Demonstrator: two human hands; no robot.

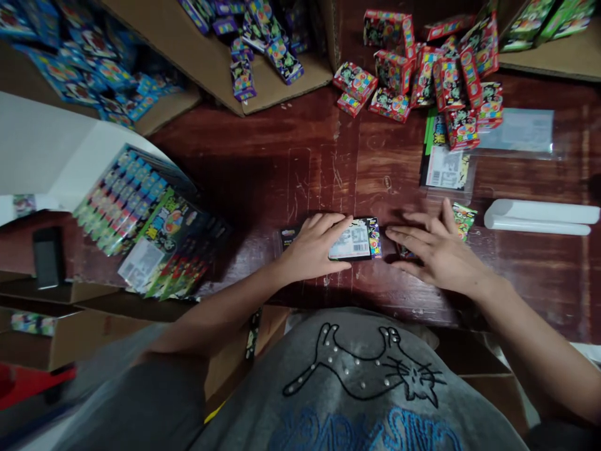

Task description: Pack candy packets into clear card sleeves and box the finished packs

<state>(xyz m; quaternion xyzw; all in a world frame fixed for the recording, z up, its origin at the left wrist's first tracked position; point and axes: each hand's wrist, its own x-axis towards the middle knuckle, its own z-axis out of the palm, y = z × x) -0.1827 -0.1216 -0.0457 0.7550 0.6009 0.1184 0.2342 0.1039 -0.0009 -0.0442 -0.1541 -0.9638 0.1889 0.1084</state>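
Observation:
My left hand [314, 245] lies palm down on a flat packet in a clear sleeve [354, 240], its barcode label facing up, near the front edge of the dark red wooden table [291, 163]. The fingers curve over the packet's left part and press it down. My right hand [434, 250] rests just to the right, fingers stretched out flat toward the packet, covering a small colourful item I cannot make out. A small green packet [464, 219] peeks out behind this hand.
Several small red boxes [422, 75] are heaped at the back right, beside a bagged card [446, 166] and an empty clear sleeve [521, 131]. A white tube-like holder [539, 217] lies right. Bagged packs [145, 219] pile up left. Cardboard boxes [263, 44] of blue packs stand behind.

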